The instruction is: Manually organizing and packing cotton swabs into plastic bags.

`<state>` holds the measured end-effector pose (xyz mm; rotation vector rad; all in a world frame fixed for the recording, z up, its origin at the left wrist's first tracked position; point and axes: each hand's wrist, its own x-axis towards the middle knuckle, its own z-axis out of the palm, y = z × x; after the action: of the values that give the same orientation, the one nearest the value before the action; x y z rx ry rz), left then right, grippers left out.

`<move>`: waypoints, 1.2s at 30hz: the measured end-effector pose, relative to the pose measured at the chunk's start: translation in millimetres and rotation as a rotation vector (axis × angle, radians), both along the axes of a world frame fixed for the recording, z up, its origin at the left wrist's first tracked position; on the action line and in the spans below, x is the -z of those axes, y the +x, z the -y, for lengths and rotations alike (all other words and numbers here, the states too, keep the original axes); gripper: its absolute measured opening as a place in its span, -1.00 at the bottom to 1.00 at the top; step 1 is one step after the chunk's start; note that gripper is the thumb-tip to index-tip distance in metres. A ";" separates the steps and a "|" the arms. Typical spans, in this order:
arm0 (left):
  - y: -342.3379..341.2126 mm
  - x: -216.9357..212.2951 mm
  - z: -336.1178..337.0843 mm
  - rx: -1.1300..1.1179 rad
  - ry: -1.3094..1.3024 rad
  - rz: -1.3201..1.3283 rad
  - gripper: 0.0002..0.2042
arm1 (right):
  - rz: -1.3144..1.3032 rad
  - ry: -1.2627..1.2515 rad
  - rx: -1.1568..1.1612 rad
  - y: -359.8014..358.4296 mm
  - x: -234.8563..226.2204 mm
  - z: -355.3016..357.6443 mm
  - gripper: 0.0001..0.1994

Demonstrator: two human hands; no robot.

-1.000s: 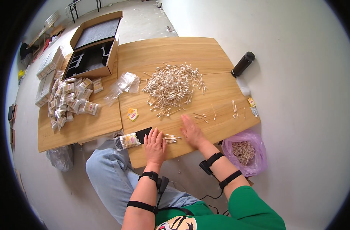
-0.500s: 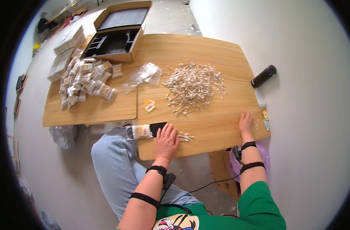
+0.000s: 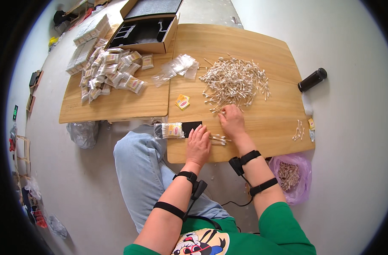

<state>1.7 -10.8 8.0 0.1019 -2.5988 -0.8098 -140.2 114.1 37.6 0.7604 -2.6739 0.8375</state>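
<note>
My left hand [image 3: 198, 144] lies flat, fingers stretched out, over the end of a black strip [image 3: 191, 129] and a small bunch of cotton swabs [image 3: 219, 139] near the table's front edge. Left of it, the strip runs into a clear plastic packet [image 3: 158, 131] filled with a row of swabs and a yellow-and-white card [image 3: 175, 130]. My right hand [image 3: 233, 122] is at the near edge of a large heap of loose cotton swabs [image 3: 236, 80]. Its fingers are curled, with the fingertips pinched on a swab there; the palm side is hidden.
Packed swab packets [image 3: 113, 70] pile up at left, before an open box [image 3: 138, 36]. Clear bags [image 3: 177, 68] and yellow cards [image 3: 182, 102] lie mid-table. A few swabs [image 3: 299, 130] sit at the right edge, a purple bag [image 3: 294, 193] below, a black bottle [image 3: 312, 80] beyond.
My right hand has moved left from the table's right edge to the swab heap. My left hand stays over the strip and swabs. The whole view has shifted, showing the purple bag's contents.
</note>
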 end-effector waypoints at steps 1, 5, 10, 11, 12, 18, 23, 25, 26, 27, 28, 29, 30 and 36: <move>0.2 -0.7 -0.5 0.005 -0.009 -0.002 -0.76 | 0.021 0.047 -0.008 0.4 3.6 2.3 -0.82; 1.9 -2.2 -0.6 0.033 0.013 -0.007 -0.76 | 0.051 0.069 0.016 1.8 10.6 -0.7 -0.87; 1.2 3.2 3.0 -0.001 0.089 -0.066 -0.73 | 0.092 -0.071 0.123 16.0 5.9 -35.7 -0.90; 1.3 4.0 3.0 0.000 0.096 -0.066 -0.73 | 0.103 -0.095 0.172 19.7 4.1 -50.4 -0.91; 0.9 4.4 2.9 0.002 0.088 -0.068 -0.72 | 0.073 -0.086 0.226 22.2 5.0 -68.5 -0.92; -2.0 7.4 0.3 0.004 0.054 -0.083 -0.69 | 0.135 -0.083 0.581 18.1 8.2 -175.1 -0.92; -2.5 6.1 -1.0 -0.005 0.025 -0.062 -0.68 | -0.165 0.149 0.444 2.3 5.4 -160.3 -0.83; -1.9 8.9 0.9 -0.004 0.030 -0.057 -0.67 | -0.150 0.120 0.229 -4.5 4.6 -123.1 -0.83; -1.3 10.6 2.3 -0.014 0.022 -0.060 -0.67 | -0.124 0.109 0.166 -8.1 3.2 -103.7 -0.82; -1.2 11.2 1.8 -0.008 0.018 -0.065 -0.67 | -0.099 0.100 0.106 -11.7 1.7 -87.6 -0.81; -1.4 11.9 1.5 -0.003 0.013 -0.069 -0.67 | -0.102 0.094 0.100 -15.9 -0.7 -72.1 -0.81; -1.8 12.0 0.9 -0.005 0.012 -0.066 -0.66 | -0.061 0.079 0.056 -20.4 -0.7 -60.0 -0.80; -0.8 12.2 0.7 -0.010 0.008 -0.068 -0.66 | -0.019 0.065 0.013 -23.1 -1.0 -49.7 -0.79; -1.7 5.0 -0.8 -0.016 0.026 -0.056 -0.69 | -0.005 0.085 0.000 -27.2 -0.1 -24.4 -0.77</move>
<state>0.0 -10.0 3.0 0.1063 -2.5320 -0.8291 -167.4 138.5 37.7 0.7800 -2.7193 0.7252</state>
